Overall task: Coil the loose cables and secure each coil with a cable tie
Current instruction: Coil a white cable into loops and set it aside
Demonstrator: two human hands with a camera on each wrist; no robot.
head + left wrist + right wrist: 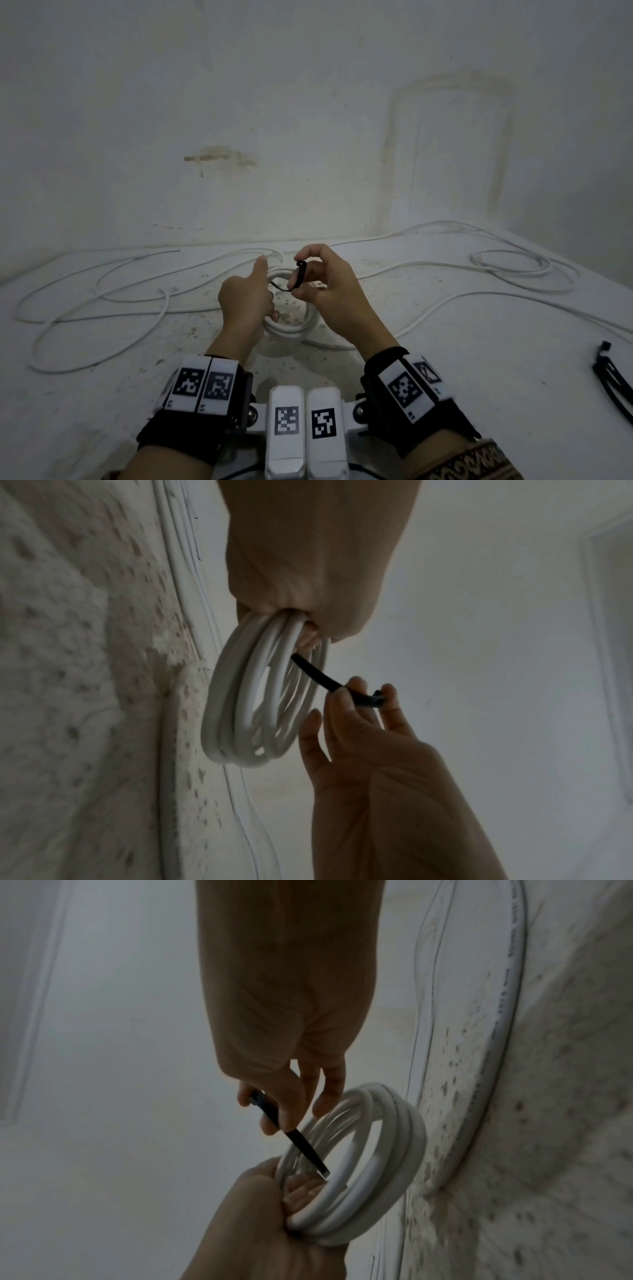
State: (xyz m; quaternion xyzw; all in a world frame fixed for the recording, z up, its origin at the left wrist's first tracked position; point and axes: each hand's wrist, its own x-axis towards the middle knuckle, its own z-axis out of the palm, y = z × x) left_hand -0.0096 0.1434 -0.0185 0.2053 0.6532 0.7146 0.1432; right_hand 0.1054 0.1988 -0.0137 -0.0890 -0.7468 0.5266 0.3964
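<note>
We are at a pale, speckled, dusty floor (479,394) that meets a stained white wall (308,102). Long white loose cables (102,294) lie in big loops along the far edge by the wall, and some go off to the right.

Our left hand (245,301) has its fingers curled tight round a small white coil of round cable (260,696), near the middle of the floor. Our right hand (329,291) pinches a thin black plastic cable tie (297,275) between thumb and fingertips (356,685). The tie's pointed end pokes into the hole of the coil.

We think a few things could go wrong. If the left hand lets go a bit, the rings may spring apart. The tie may only catch some rings and miss the others. It is thin and could slip from the pinch. More black cable ties (613,373) lie at the right edge.
</note>
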